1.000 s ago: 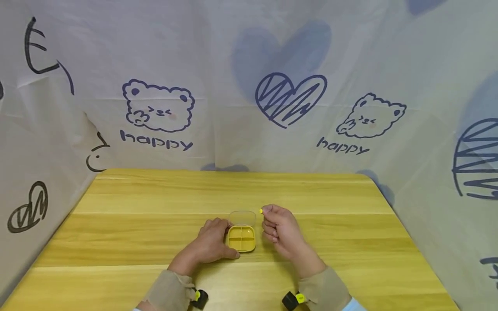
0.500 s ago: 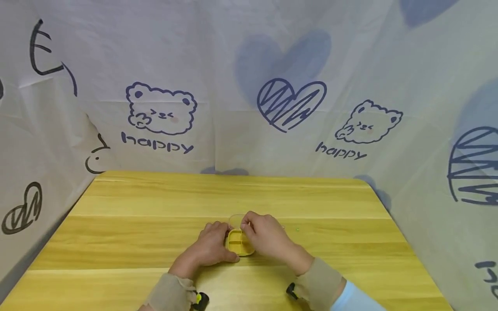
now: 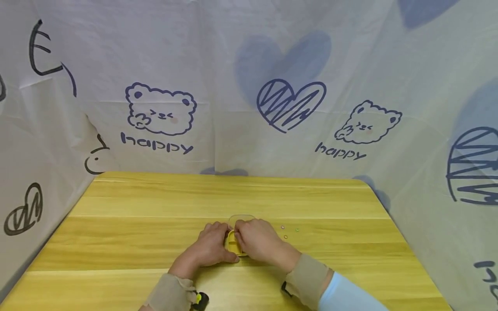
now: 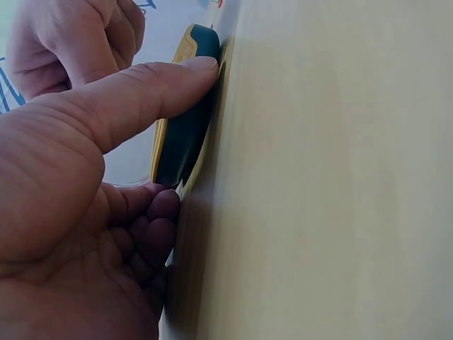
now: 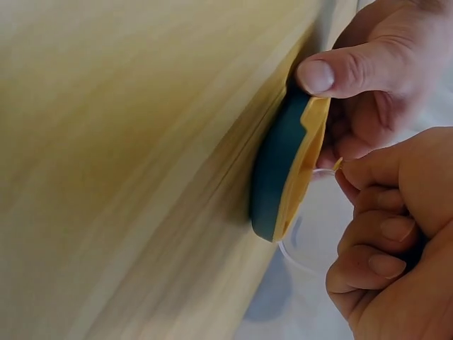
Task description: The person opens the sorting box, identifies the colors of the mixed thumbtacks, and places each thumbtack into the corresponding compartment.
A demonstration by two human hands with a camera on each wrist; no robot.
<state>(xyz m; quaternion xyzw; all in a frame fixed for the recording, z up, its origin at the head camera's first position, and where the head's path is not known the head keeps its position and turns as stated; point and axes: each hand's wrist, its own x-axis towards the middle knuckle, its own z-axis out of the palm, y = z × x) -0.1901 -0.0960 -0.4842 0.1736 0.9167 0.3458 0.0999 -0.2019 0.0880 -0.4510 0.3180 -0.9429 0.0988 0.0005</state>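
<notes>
A small pill box [image 3: 232,247] with a yellow divided inside and a dark green base [image 5: 272,166] lies on the wooden table, its clear lid [image 3: 243,215] standing up at the back. My left hand [image 3: 212,244] grips the box, thumb [image 4: 159,85] at the front edge and fingers at the far left corner. Over the right part of the box, my right hand [image 3: 258,239] pinches a small yellow pill [image 5: 339,163] between thumb and forefinger, its other fingers curled. In the head view that hand hides the pill and the right compartments.
To the right of the box lie a tiny pink piece [image 3: 282,227], an orange one [image 3: 285,236] and a green one [image 3: 297,230]. A white cloth [image 3: 229,151] with printed hearts and bears hangs behind the table [image 3: 148,203] and along both sides.
My right hand has moved left and down from beside the box to over it, bringing the yellow pill along. The left hand stays on the box. The head view has tilted slightly.
</notes>
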